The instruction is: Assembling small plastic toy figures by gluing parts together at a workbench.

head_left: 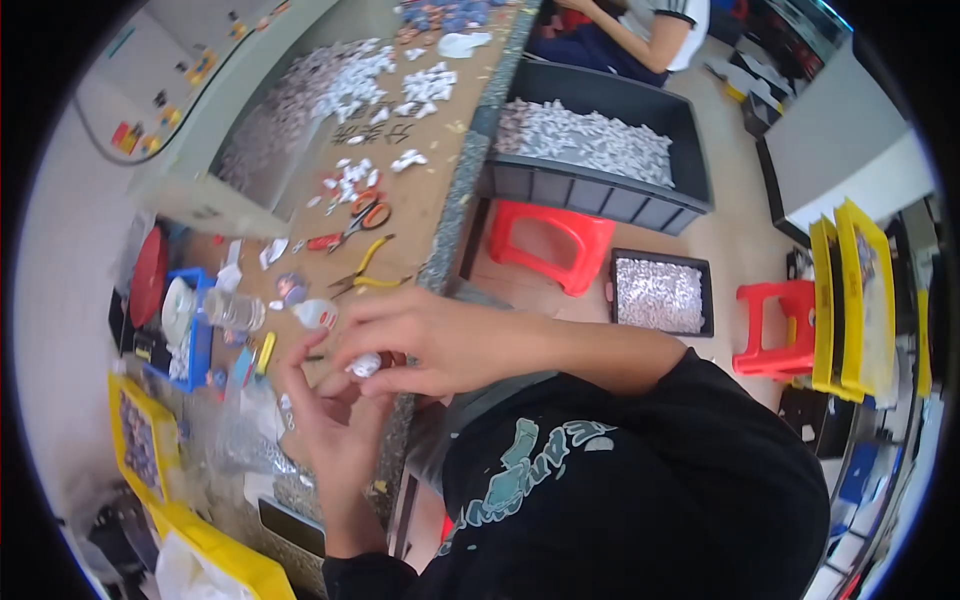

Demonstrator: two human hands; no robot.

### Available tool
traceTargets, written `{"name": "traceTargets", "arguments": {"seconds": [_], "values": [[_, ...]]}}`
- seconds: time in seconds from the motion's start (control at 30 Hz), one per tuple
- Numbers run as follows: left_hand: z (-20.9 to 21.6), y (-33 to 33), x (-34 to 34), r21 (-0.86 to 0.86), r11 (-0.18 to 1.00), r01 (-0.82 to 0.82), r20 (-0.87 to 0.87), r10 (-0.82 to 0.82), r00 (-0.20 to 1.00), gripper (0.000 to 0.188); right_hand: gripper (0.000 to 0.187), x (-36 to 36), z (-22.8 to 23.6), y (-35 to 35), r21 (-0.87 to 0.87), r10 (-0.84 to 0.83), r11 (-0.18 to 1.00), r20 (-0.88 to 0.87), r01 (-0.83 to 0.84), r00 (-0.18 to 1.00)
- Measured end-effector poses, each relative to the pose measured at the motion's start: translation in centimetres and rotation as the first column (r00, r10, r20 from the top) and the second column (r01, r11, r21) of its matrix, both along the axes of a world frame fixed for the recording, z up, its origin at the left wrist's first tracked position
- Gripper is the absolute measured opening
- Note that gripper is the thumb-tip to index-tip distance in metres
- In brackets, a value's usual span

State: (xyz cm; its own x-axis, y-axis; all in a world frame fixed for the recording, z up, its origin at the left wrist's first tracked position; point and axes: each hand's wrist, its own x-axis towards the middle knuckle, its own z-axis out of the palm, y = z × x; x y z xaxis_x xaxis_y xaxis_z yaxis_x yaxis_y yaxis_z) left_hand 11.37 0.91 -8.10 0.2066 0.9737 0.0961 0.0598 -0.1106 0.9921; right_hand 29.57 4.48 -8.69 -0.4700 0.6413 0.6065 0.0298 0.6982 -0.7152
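Observation:
My right hand point(430, 340) reaches in from the right, its fingers curled and pinching a small white glossy piece point(365, 365). Just below it is my left hand point(343, 425), palm turned up toward the piece. One left finger stretches away from the rest; the others are partly hidden where the hands overlap. Both hands are over the front edge of the workbench point(395, 250). Beyond them lie yellow-handled pliers point(362, 268) and scissors with orange-and-black handles point(368, 215). A small white bottle point(316, 314) and a clear jar point(235, 310) stand near the left fingertips.
Small white pieces point(350, 185) lie loose on the bench. A grey bin point(600, 185) of similar pieces stands right of it, near red stools point(553, 245) and a black tray point(662, 250). Yellow bins point(140, 440) and a phone point(290, 525) are at left. Another person point(650, 40) sits beyond.

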Motion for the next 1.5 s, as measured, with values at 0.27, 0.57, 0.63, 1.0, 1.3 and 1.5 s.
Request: {"name": "traceTargets", "arguments": {"seconds": [0.27, 0.57, 0.63, 1.0, 1.3, 1.5], "values": [[-5.9, -2.0, 6.3, -0.4, 0.685, 0.609, -0.109, -0.696, 0.71, 0.085, 0.023, 20.8, -8.3, 0.2, -0.374, -0.598, 0.712, 0.119, 0.594, 0.792], [-9.0, -1.9, 11.1, -0.591, 0.635, 0.498, -0.024, -0.63, 0.776, 0.06, 0.015, 39.0, -9.2, 12.2, 0.28, -0.996, 0.082, -0.02, 0.957, 0.091], [-10.0, -2.0, 10.5, -0.623, 0.634, 0.457, 0.003, -0.583, 0.813, 0.057, 0.012, 36.1, -5.8, 13.8, 0.213, -0.971, 0.163, -0.139, 0.963, 0.195], [-13.4, -1.4, 8.2, -0.639, 0.694, 0.331, -0.015, -0.442, 0.897, 0.044, 0.019, 17.4, -4.1, 23.9, 0.057, -0.659, 0.752, 0.033, 0.657, 0.751], [-13.9, -2.5, 4.9, -0.66, 0.686, 0.306, 0.13, -0.297, 0.946, 0.042, 0.034, -6.5, -8.0, 43.7, 0.354, -0.276, 0.935, 0.716, 0.007, 0.642], [-13.0, -3.9, 2.8, -0.638, 0.719, 0.276, 0.224, -0.169, 0.96, 0.04, 0.029, -11.8, -8.9, 47.4, 0.556, -0.514, 0.828, 0.694, 0.078, 0.504]]}}
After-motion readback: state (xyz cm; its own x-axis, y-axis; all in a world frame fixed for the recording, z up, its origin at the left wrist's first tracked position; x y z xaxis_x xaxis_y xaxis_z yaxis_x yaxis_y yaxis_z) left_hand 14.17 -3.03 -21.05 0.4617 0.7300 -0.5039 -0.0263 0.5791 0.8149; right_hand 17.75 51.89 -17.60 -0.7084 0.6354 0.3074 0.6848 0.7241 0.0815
